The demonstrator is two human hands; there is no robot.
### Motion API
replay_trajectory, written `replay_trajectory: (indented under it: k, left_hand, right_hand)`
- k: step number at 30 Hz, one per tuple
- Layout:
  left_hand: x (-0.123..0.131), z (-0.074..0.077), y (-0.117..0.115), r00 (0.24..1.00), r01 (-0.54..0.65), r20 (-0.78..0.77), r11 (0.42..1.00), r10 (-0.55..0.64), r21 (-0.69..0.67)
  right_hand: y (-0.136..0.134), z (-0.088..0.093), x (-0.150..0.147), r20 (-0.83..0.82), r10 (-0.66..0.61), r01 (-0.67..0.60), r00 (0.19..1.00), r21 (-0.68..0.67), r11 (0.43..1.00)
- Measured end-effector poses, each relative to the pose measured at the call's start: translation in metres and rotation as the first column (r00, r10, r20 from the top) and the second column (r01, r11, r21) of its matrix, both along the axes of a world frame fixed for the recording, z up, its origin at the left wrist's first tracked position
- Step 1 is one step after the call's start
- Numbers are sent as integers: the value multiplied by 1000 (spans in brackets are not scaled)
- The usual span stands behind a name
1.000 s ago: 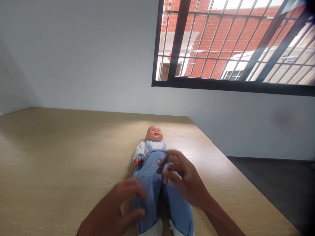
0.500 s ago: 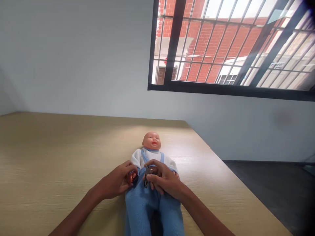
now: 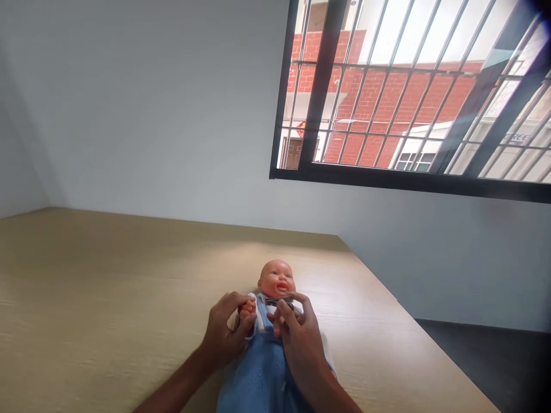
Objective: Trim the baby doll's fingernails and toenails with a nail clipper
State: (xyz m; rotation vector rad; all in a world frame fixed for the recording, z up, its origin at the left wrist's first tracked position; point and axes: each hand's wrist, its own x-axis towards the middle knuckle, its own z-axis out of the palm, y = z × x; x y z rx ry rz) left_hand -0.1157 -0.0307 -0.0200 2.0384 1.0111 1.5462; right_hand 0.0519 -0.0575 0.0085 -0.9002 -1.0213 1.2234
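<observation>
A baby doll (image 3: pixel 276 277) in a white top and blue overalls lies on its back on the table, its head away from me. My left hand (image 3: pixel 226 332) is closed around the doll's small hand (image 3: pixel 248 310), raised at its chest. Between the thumb and fingers of my right hand (image 3: pixel 301 335) is a small metal nail clipper (image 3: pixel 278 300). It lies crosswise just below the doll's chin, close to the raised doll hand but apart from it. My right fingers partly cover the clipper and the doll's chest. The doll's other hand is out of sight.
The light wood table (image 3: pixel 129 298) stretches far to the left, and its right edge (image 3: pixel 413 318) slants down beside the doll. A grey wall (image 3: pixel 172 115) stands behind it. At the upper right is a barred window (image 3: pixel 387 103). Dark floor (image 3: pixel 482 361) shows beyond the table's right edge.
My left hand has lifted the doll's hand to its chest. My right hand has moved up with the nail clipper, turning it from upright to crosswise. The view has tilted upward.
</observation>
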Motion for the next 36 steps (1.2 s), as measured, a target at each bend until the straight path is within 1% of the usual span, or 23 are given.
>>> replay_trajectory:
  k: [2, 4, 6, 7, 8, 10, 12, 13, 15, 16, 18, 19, 22, 24, 26, 28, 29, 31, 33, 36]
  left_hand:
    - [17, -11, 3, 996, -62, 59, 998, 60, 18]
    - [30, -17, 2, 992, -79, 96, 997, 79, -6]
    - [35, -20, -1, 988, -47, 147, 996, 57, -71]
    - [35, -22, -2, 985, -16, 171, 995, 33, -100]
    - [34, -24, -3, 983, 11, 185, 993, 11, -119]
    - [29, -30, -4, 985, 35, 173, 991, -12, -128]
    - [25, -37, -4, 987, 21, 159, 990, 1, -137]
    - [24, -40, -4, 986, 10, 168, 989, 16, -148]
    - [23, -45, -4, 979, 6, 201, 983, 31, -181]
    - [23, -47, -4, 976, 9, 217, 981, 34, -195]
    - [24, -48, -5, 971, 33, 237, 976, 19, -214]
    - [25, -49, -5, 970, 51, 244, 974, 5, -222]
    - [25, -51, -3, 962, 103, 268, 970, -42, -218]
    - [25, -51, -1, 953, 121, 296, 978, -66, -170]
    - [27, -50, 0, 941, 137, 324, 985, -97, -103]
    - [29, -47, 1, 933, 155, 340, 985, -119, -79]
    - [30, -45, 1, 932, 161, 342, 983, -122, -90]
    - [31, -41, 0, 932, 173, 341, 978, -123, -118]
    - [32, -39, 0, 926, 196, 349, 974, -147, -112]
    - [33, -39, 0, 909, 247, 371, 962, -188, -116]
  right_hand:
    - [3, -3, 5, -50, -41, 39, 998, -30, 999]
    - [6, -1, 10, -76, -36, 33, 996, -43, 999]
    - [7, 2, 11, -94, -28, 24, 995, -45, 999]
    - [7, 2, 10, -80, -30, 28, 996, -25, 999]
    - [6, 1, 8, -41, -32, 32, 999, 17, 999]
    - [0, -6, 2, 82, -74, 60, 994, 161, 985]
    - [-9, -16, -5, 199, -176, 101, 964, 340, 935]
    - [-13, -21, -8, 224, -232, 124, 946, 413, 902]
    - [-19, -28, -12, 233, -314, 163, 920, 501, 850]
    - [-20, -30, -13, 238, -329, 166, 914, 521, 837]
    - [-20, -29, -11, 270, -331, 151, 904, 523, 839]
    - [-19, -27, -9, 315, -325, 126, 892, 516, 847]
    - [-14, -19, -2, 492, -318, 29, 811, 509, 860]
    - [-11, -12, 0, 540, -329, -14, 775, 535, 845]
    - [-9, -4, 0, 519, -329, -45, 789, 583, 811]
    - [-6, 5, 0, 509, -306, -80, 804, 604, 793]
    - [-5, 9, 0, 523, -289, -100, 802, 594, 798]
    - [-3, 16, 2, 577, -255, -127, 776, 538, 833]
    - [-2, 21, 5, 628, -213, -161, 749, 484, 860]
    - [-1, 26, 9, 681, -151, -235, 716, 439, 867]
